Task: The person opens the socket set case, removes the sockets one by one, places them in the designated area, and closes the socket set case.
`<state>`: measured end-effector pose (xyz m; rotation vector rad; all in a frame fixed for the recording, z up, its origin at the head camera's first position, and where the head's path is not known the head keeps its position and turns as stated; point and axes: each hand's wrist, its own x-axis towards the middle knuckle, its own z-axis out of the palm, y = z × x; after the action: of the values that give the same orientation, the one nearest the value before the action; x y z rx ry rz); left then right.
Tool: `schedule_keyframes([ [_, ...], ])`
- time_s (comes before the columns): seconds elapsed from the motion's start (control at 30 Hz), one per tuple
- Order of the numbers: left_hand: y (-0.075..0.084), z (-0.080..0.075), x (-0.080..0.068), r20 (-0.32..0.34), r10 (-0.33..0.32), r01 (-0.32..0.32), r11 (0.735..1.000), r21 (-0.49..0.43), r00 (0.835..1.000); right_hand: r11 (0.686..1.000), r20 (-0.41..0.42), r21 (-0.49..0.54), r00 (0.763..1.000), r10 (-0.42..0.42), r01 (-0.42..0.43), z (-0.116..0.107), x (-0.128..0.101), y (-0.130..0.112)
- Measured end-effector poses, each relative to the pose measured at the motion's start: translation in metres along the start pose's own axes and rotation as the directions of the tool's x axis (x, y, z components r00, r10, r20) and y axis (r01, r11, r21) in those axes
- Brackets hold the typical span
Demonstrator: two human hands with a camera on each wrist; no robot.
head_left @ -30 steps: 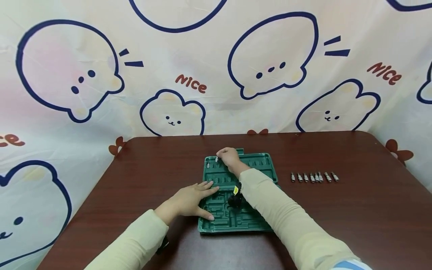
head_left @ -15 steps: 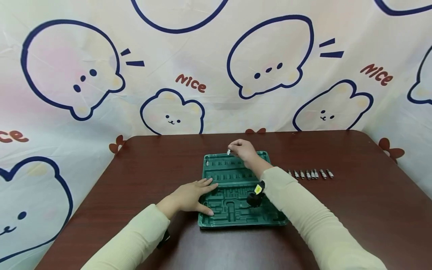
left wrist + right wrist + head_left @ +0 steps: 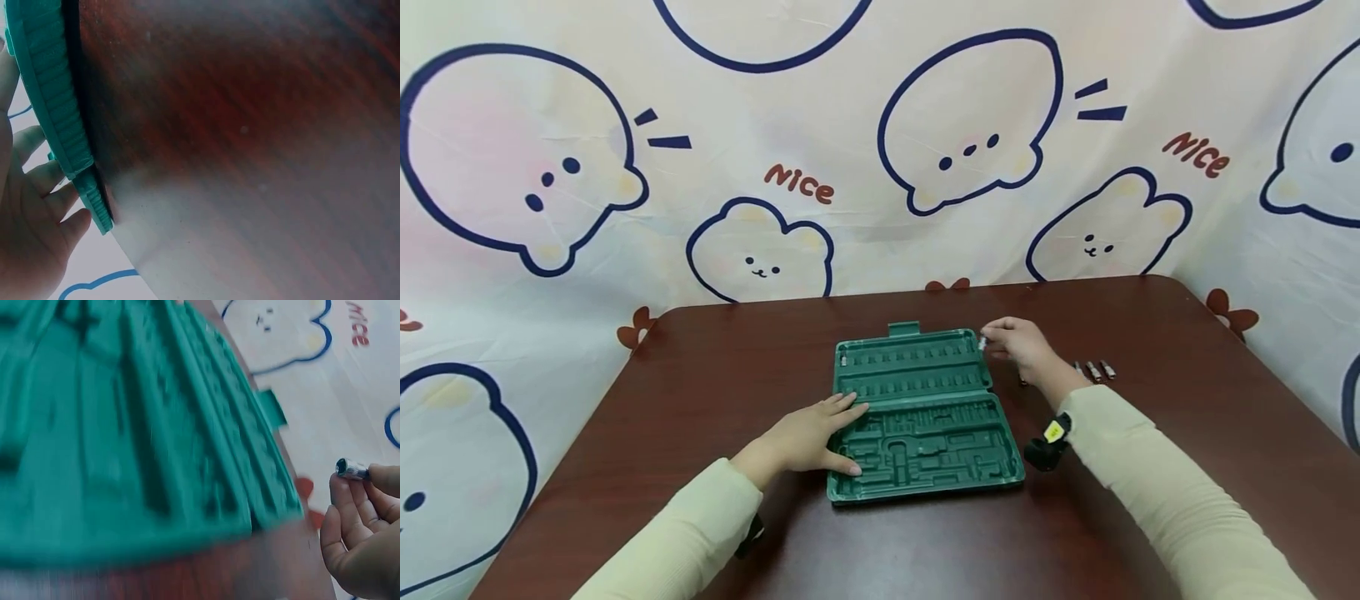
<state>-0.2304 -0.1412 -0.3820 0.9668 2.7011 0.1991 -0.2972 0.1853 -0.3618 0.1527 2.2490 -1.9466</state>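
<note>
A green plastic tool case (image 3: 951, 467) lies unfolded on the table, its moulded recesses facing up. My left hand (image 3: 797, 437) rests on the case's left edge with fingers spread; the left wrist view shows that hand (image 3: 34, 219) beside the case's ribbed side wall (image 3: 53, 94). Just beyond the case's far right corner is my right hand (image 3: 1024, 348). Between thumb and fingertips it pinches a small silver socket (image 3: 352, 469), its hollow end visible in the right wrist view. One more socket (image 3: 843, 360) sits in the far left recess of the lid.
To the right of the case, several metal sockets (image 3: 1093, 372) lie in a row on the dark brown table (image 3: 925, 550), partly hidden by my right hand and forearm. A patterned curtain (image 3: 865, 242) hangs behind the table.
My right hand has moved right, from over the lid's far left recesses to beyond the case's right side, carrying the socket. My left hand stays on the case. The view has turned slightly right.
</note>
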Motion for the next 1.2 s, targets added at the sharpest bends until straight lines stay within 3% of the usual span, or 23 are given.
schedule_keyframes([
  [0.23,-0.001,-0.001,0.001,-0.003,0.006,-0.006,1.000,-0.004,1.000,0.996,-0.013,-0.094,1.000,-0.004,0.003,-0.054,-0.016,0.008],
  [0.57,0.000,-0.001,0.000,-0.016,0.021,-0.021,1.000,-0.017,1.000,0.992,-0.134,-0.127,0.990,-0.037,0.020,-0.126,-0.027,0.027],
  [0.67,0.000,-0.002,-0.002,-0.023,0.025,-0.025,0.999,-0.021,0.999,0.983,-0.162,-0.186,0.986,-0.038,0.008,-0.141,-0.027,0.034],
  [0.93,0.001,-0.001,-0.001,-0.014,0.010,-0.010,1.000,-0.023,1.000,0.939,-0.160,-0.343,0.987,-0.025,-0.032,-0.162,-0.029,0.052],
  [1.2,0.002,-0.003,-0.002,-0.007,-0.011,0.011,1.000,-0.018,1.000,0.891,-0.145,-0.453,0.988,-0.045,-0.026,-0.161,-0.025,0.059],
])
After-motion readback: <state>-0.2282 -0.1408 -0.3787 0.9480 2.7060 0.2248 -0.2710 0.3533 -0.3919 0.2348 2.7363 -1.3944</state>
